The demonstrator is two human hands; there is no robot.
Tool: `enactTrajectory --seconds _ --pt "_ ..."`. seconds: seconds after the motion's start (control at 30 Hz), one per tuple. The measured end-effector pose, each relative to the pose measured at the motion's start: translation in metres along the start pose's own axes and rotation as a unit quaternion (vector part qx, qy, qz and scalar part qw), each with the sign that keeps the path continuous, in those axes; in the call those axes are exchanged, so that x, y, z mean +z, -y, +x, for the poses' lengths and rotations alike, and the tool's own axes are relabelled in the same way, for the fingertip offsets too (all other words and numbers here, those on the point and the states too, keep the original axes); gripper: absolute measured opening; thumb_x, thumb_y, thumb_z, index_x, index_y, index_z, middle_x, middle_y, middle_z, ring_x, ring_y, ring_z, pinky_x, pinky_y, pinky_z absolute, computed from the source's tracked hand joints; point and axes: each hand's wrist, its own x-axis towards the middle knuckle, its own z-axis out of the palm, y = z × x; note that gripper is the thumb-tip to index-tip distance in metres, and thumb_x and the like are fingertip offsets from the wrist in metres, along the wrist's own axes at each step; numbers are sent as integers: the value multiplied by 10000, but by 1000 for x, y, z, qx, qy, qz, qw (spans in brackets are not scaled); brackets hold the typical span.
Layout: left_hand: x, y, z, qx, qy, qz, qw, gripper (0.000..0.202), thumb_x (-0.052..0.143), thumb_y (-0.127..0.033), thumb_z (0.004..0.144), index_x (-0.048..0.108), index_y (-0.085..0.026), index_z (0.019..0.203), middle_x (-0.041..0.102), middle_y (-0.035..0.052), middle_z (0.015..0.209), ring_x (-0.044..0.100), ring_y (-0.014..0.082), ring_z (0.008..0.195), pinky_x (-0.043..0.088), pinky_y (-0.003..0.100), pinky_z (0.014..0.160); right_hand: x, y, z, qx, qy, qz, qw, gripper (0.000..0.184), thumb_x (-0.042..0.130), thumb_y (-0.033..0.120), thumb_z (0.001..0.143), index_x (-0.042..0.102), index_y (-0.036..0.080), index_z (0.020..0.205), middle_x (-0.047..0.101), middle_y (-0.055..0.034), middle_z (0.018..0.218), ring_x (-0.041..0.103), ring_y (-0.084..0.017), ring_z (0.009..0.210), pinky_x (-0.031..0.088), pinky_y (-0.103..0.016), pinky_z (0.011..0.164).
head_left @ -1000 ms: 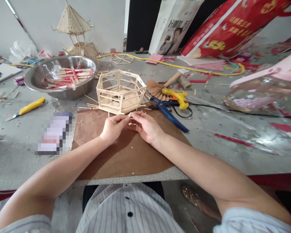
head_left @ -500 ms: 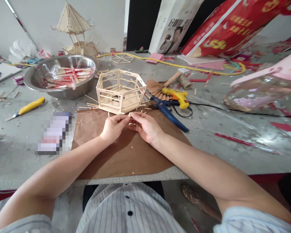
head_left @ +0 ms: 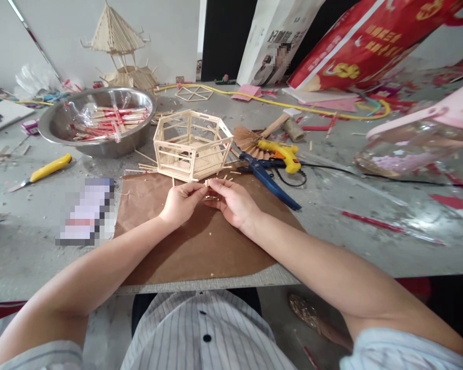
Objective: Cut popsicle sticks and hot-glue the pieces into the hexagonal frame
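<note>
My left hand (head_left: 180,204) and my right hand (head_left: 234,203) meet above a brown cloth (head_left: 200,252), fingertips almost touching. Both are closed in a pinch around small pale wooden stick pieces (head_left: 207,183), mostly covered by the fingers. Just beyond the fingertips stands a hexagonal frame of wooden sticks (head_left: 193,162), open at the top with railed sides. Loose sticks (head_left: 146,168) lie at its left foot. To the right of my right hand are blue-handled scissors or pliers (head_left: 270,182) and a yellow glue gun (head_left: 283,154).
A steel bowl (head_left: 48,131) of red-and-white-wrapped sticks stands at left, before a stick-built pavilion (head_left: 118,38). A yellow utility knife (head_left: 50,168) and a blurred phone (head_left: 85,210) lie left of the cloth. A clear, pink-topped container (head_left: 405,149) is at right; a yellow cord (head_left: 312,108) runs behind.
Almost nothing differs. Both hands keep their place and pinch, with only a slight shift at the fingertips.
</note>
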Motion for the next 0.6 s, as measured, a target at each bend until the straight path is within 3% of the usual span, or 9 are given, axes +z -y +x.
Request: enactTrajectory --seconds 0.4,0.5,0.6 --pt "-1 -1 0 -6 -1 1 1000 264 584 -377 747 689 -147 822 695 32 788 610 135 733 462 240 697 0 -1 0 -7 8 11 1000 275 783 326 486 622 176 652 623 30 628 580 -94 605 496 -229 549" --pt "-2 -2 1 -21 -4 -35 999 257 598 -376 737 687 -145 806 693 32 778 604 124 714 458 236 690 -1 -1 1 -33 25 -5 999 262 764 341 526 618 183 676 628 28 646 588 -98 608 501 -235 557" --pt "-2 -4 2 -42 -8 -93 995 251 629 -381 708 682 -144 770 686 23 733 592 109 668 457 228 661 -4 0 2 -102 32 -49 993 255 739 345 572 614 202 742 639 25 702 602 -111 627 508 -245 546"
